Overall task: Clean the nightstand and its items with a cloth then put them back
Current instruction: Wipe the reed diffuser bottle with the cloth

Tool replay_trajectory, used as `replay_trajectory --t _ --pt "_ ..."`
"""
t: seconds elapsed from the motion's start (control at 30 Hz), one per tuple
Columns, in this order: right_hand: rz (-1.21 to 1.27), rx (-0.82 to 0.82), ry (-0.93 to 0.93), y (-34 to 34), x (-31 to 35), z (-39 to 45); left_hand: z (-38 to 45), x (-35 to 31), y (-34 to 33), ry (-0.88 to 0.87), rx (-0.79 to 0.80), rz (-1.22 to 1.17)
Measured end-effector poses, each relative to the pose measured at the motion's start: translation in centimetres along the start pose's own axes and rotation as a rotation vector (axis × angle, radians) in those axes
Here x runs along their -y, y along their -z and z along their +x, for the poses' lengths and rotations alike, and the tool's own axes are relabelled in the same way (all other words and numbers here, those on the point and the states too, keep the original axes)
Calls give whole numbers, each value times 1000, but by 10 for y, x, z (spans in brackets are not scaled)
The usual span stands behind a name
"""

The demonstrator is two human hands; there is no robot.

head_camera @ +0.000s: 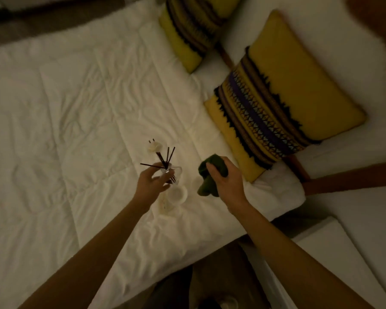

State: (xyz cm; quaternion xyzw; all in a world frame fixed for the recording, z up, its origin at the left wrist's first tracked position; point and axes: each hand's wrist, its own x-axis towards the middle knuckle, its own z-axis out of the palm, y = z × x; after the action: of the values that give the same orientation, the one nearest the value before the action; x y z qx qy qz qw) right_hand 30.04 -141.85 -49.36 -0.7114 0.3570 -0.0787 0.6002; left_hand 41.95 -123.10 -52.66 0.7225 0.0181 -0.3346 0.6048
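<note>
I am holding the reed diffuser [168, 175] upright in my left hand [153, 186], just left of my right hand [226, 181] gripping the green cloth [210, 175].

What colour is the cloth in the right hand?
Dark green. The cloth is bunched in the right hand; the head view shows it.

No legible text, labels or numbers anywhere.

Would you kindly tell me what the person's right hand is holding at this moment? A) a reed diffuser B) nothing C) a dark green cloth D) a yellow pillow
C: the right hand has its fingers curled round a bunched dark green cloth above the white bedding.
</note>
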Motion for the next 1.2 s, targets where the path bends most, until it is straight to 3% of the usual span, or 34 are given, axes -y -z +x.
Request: replay_trajectory --t 0.3,0.57,0.67,0.77,0.87,1.0,1.2 --pt "54 -385 238 134 157 -15 -56 -205 -137 -420 411 70" --pt "71 -804 510 257 273 -74 -149 -343 -237 -727 555 -35" --pt "16 -865 630 277 300 -102 -185 -380 -265 -846 571 -88" --pt "-2 -813 757 285 313 -125 -216 -410 -284 -969 574 -125" --pt "-102 -777 857 293 318 -144 -238 -429 -296 -1008 611 -144" --pt "-365 -923 970 314 328 -163 -253 -440 -300 -990 669 -133" --pt "-347 -982 965 343 351 -176 -263 -448 -300 -908 719 -81"
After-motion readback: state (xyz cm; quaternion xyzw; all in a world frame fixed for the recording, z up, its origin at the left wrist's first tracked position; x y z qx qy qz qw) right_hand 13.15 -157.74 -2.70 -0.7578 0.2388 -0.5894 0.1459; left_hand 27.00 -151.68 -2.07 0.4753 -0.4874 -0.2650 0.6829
